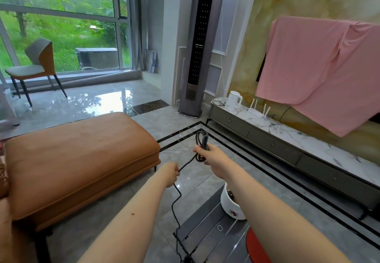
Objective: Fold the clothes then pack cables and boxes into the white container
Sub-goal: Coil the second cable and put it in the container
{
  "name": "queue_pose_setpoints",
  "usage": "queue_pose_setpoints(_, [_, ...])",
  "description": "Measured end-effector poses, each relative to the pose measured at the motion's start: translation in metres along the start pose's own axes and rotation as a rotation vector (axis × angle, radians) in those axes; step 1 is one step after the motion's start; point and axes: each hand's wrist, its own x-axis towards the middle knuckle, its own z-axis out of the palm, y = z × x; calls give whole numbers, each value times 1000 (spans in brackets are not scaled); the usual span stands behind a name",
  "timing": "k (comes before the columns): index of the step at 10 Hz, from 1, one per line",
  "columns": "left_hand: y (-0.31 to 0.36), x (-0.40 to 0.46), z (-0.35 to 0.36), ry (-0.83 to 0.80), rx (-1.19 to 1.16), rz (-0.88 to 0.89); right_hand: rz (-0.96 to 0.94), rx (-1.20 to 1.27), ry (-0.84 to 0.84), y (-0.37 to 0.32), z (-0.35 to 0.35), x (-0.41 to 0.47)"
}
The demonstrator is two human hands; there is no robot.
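Observation:
A black cable (176, 199) runs between both hands, held out over the floor. My right hand (207, 153) grips several wound loops of it, which stick out above and below the fist. My left hand (171, 173) pinches the straight stretch lower left; from there the loose end hangs down to the dark table (207, 236). A white round container (229, 203) stands on that table under my right forearm, with something dark inside. A pink cloth (320, 71) hangs over the screen on the right wall.
An orange leather ottoman (82, 159) fills the left. A low marble-topped cabinet (287, 139) along the right wall carries a white kettle (233, 100) and a router (256, 112). A tall grey air conditioner (200, 46) stands ahead. A red round object (257, 248) lies at the table's near edge.

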Motion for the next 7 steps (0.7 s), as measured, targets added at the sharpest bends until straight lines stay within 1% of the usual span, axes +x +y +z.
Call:
queue_pose_setpoints(1, [-4, -5, -13, 63, 58, 24, -40, 64, -11, 3, 2, 0])
queue_pose_setpoints(2, [2, -4, -27, 29, 35, 27, -51, 41, 11, 4, 6, -3])
queue_pose_setpoints(3, [14, -5, -48, 9, -90, -8, -60, -88, 7, 7, 7, -5])
queue_pose_setpoints(4, [20, -7, -57, 103, -147, 127, -39, -212, -10, 11, 10, -5])
queue_pose_setpoints(5, [27, -5, -61, 233, -271, 174, -15, -271, -34, 15, 13, -5])
queue_pose_setpoints(6, [33, -1, -63, 245, -378, 156, 5, -297, -72, 16, 18, -8])
queue_pose_setpoints(7, [36, 0, -62, 260, -493, 68, 7, -261, -117, 16, 22, -11])
